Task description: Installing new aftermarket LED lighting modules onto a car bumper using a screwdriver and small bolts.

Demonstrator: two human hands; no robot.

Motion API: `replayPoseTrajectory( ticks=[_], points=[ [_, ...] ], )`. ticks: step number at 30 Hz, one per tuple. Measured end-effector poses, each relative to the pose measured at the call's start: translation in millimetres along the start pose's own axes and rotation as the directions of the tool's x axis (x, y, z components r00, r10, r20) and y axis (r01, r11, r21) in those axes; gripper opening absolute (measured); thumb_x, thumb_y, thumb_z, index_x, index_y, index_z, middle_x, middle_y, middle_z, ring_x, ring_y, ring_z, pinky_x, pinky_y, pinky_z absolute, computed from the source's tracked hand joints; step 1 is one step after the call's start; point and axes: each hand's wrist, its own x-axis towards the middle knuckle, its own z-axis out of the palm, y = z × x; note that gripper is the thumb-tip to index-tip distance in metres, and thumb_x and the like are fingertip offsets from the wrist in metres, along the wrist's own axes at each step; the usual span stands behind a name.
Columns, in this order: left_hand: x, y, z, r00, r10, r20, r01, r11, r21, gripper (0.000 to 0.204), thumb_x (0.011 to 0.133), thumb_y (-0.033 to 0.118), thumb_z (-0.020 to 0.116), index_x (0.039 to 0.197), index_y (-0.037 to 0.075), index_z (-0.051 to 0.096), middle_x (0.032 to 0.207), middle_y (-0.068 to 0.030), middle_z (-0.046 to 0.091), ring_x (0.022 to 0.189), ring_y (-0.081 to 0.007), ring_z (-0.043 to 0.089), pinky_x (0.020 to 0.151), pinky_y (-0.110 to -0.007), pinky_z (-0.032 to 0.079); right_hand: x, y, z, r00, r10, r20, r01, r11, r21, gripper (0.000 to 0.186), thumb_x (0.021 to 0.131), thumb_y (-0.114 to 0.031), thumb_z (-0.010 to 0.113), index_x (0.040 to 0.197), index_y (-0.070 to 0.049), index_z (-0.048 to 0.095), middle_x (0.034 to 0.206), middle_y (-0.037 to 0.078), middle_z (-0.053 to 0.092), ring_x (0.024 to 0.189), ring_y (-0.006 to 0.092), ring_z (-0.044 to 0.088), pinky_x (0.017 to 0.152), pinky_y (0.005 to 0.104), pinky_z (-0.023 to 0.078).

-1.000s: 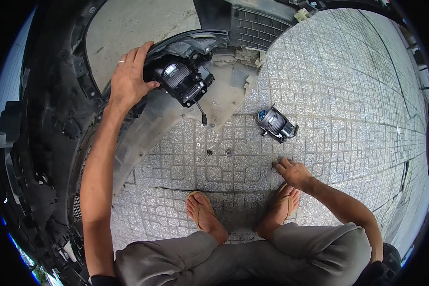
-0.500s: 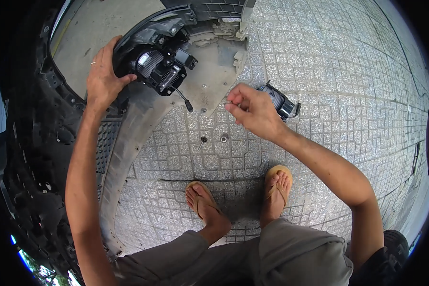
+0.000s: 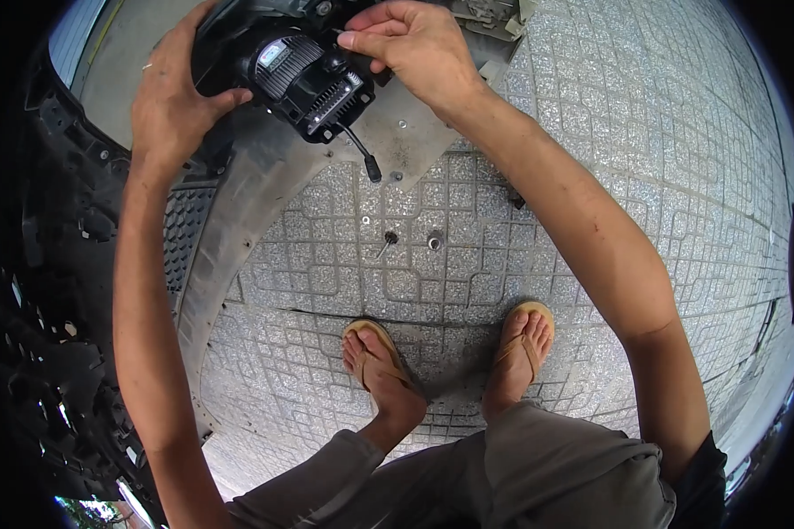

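Observation:
At the top of the view, my left hand (image 3: 169,110) grips the curved black lamp housing (image 3: 223,40), with the thumb at its lower edge. On it sits a black ribbed lamp unit (image 3: 291,66) with a silver finned heat sink and a short cable (image 3: 369,157) ending in a black plug. My right hand (image 3: 415,53) pinches a small dark thin piece (image 3: 342,33), too small to name, against the top right of the lamp unit. A second lamp unit (image 3: 517,201) is mostly hidden under my right forearm.
A large black bumper with a honeycomb grille (image 3: 187,238) lies along the left, beside a scuffed grey panel (image 3: 265,185). On the paved floor (image 3: 609,123) are a dark-headed fastener (image 3: 390,238), a small metal cylinder (image 3: 434,240) and a washer (image 3: 366,219). My sandalled feet (image 3: 375,370) stand below.
My right hand has risen from low on the right, near the floor, up to the lamp unit. My left hand keeps its grip on the housing, which now shows higher in the view.

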Motion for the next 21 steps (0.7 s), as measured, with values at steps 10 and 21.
replayPoseTrajectory(
  ticks=[10,21],
  points=[
    [0,17,-9,0.980,-0.177,0.093,0.167,0.980,0.111,0.114,0.057,0.009,0.097,0.155,0.009,0.038,0.150,-0.0192,0.051,0.140,-0.0360,0.048,0.119,-0.043,0.040,1,-18,7,0.999,-0.022,-0.041,0.023,1.000,0.009,0.019,0.090,-0.009,0.077,0.101,0.004,0.071,0.080,0.006,0.072,0.068,0.0111,0.065,0.061,0.0264,0.053],
    [-5,17,-18,0.981,-0.026,0.194,0.003,0.993,0.121,0.072,0.112,0.052,0.020,0.160,-0.001,0.031,0.162,-0.0225,0.036,0.149,-0.0447,0.030,0.122,-0.054,0.020,6,-19,9,0.995,-0.097,-0.037,0.096,0.994,-0.046,0.016,0.089,-0.007,0.078,0.099,0.005,0.072,0.081,0.006,0.072,0.070,0.0099,0.066,0.062,0.0251,0.053]
  ],
)
